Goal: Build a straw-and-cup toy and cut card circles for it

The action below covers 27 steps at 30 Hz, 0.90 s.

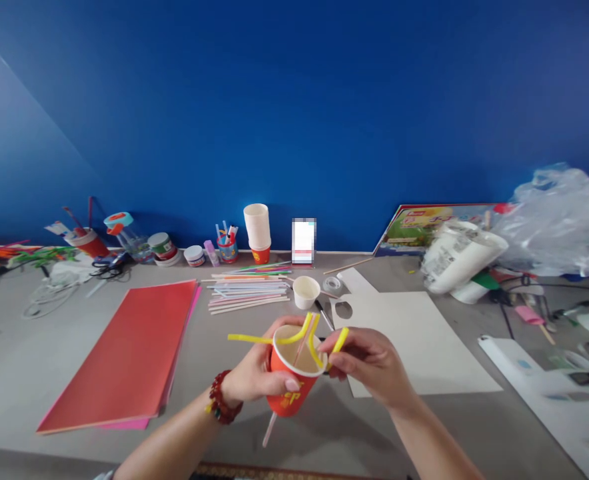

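My left hand is wrapped round a red paper cup with yellow lettering, tilted so its open mouth shows. A clear straw sticks out below the cup, and a pinkish straw rises inside it. One yellow strip reaches out over the left rim and bends up at the middle. Another yellow strip curves down into the cup and up again at the right, where my right hand pinches it beside the rim.
Red and pink sheets lie left, a white sheet right. Behind are straws, a small white cup, stacked cups, tape and jars. Wrapped cups and a plastic bag stand back right.
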Available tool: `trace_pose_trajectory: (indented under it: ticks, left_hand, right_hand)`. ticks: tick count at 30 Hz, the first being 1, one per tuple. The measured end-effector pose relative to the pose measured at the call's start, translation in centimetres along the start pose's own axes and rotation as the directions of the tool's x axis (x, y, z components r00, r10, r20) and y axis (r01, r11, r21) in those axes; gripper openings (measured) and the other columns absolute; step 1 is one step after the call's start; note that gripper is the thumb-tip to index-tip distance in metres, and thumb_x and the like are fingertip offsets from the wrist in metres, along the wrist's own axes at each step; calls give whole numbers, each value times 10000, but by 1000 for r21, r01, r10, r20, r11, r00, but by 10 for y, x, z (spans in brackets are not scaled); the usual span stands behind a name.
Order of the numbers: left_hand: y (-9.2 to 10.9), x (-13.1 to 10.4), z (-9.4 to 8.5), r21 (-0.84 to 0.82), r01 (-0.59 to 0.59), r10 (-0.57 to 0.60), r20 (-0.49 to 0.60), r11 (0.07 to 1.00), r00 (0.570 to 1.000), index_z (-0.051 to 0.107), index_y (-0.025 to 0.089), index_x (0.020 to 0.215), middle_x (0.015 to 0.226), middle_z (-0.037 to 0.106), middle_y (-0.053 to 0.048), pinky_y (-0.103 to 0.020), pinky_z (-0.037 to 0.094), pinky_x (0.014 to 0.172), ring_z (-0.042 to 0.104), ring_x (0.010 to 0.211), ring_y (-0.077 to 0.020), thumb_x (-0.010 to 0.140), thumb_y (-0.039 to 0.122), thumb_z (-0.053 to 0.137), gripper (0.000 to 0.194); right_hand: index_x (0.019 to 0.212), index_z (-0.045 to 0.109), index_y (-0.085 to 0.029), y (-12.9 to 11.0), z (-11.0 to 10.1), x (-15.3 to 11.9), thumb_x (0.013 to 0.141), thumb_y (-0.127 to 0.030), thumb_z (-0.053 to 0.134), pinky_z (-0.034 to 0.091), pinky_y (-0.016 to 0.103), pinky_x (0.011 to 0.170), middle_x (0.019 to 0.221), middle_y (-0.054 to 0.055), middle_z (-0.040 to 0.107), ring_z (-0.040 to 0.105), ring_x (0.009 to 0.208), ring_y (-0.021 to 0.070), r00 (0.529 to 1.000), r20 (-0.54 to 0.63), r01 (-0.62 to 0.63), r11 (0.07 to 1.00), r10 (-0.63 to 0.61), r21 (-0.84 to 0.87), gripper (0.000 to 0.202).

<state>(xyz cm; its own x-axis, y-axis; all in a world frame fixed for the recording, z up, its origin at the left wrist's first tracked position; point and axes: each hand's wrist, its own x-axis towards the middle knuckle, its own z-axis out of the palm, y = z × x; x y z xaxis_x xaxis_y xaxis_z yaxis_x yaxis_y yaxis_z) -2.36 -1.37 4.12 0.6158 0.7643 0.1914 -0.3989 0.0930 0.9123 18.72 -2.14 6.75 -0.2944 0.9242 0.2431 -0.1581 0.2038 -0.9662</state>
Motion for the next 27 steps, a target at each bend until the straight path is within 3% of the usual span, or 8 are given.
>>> trace_pose_trajectory:
  ticks: [4, 10, 15, 19, 22, 24, 27]
  left_hand:
    - [2, 0, 0, 10, -32, 32, -55, 999, 998, 443, 201, 1341, 1117, 643, -110, -323, 490, 824, 626, 993, -252, 681, 427, 817, 792]
    - [5, 2, -4, -19, 18, -17, 49, 1000, 999, 454, 222, 1356, 1131, 644, -102, -343, 498, 837, 644, 958, -238, 690, 347, 822, 770]
    - [4, 3, -5, 31, -14, 14, 4, 999, 1000, 447, 221, 1371, 1228, 625, -135, -377, 490, 890, 627, 1043, -274, 692, 361, 821, 788]
    - [3, 3, -3, 85, 1, -7, 76, 996, 997, 457, 206, 1365, 1275, 607, -155, -427, 466, 954, 598, 1125, -312, 652, 332, 852, 825]
    - [-3, 2, -1, 58, 0, 1, -12, 998, 1000, 439, 203, 1377, 1221, 630, -146, -419, 483, 930, 624, 1072, -297, 677, 389, 835, 826]
    - [-11, 1, 0, 23, -55, 57, -134, 998, 989, 410, 213, 1399, 1195, 638, -133, -416, 493, 919, 634, 1039, -287, 691, 468, 811, 853]
    - [-21, 1, 4, 66, -134, 146, -216, 989, 965, 410, 204, 1412, 1243, 610, -148, -432, 480, 959, 603, 1101, -311, 704, 564, 764, 870]
  right_hand:
    - [870, 730, -166, 0, -3, 0, 891, -375, 656, 488, 190, 473, 636, 25, 656, 626, 536, 124, 999, 24, -29, 997, 31, -66, 223]
    - [782, 619, -163, -2, -2, -2, 936, -426, 583, 453, 205, 514, 638, 9, 611, 580, 543, 109, 985, 117, -109, 985, 125, -132, 306]
    - [830, 582, -169, -4, 1, 1, 895, -472, 628, 406, 196, 464, 579, -29, 552, 512, 481, 93, 975, 60, -217, 976, 216, 17, 313]
    - [731, 589, -160, -2, -1, 3, 908, -503, 590, 317, 182, 399, 531, -46, 487, 439, 419, 70, 964, 83, -251, 967, 253, -43, 386]
    - [766, 608, -168, 2, -1, 3, 893, -501, 615, 329, 180, 397, 520, -59, 454, 417, 418, 72, 980, -44, -198, 979, 196, -58, 357]
    - [943, 634, -181, 5, 2, 1, 864, -527, 645, 453, 206, 493, 662, -8, 579, 533, 534, 111, 986, -145, -88, 995, 80, -55, 355]
    - [1290, 522, -228, 13, 10, -5, 801, -537, 719, 555, 319, 800, 1129, 110, 640, 651, 918, 218, 997, -78, -15, 998, 10, -61, 612]
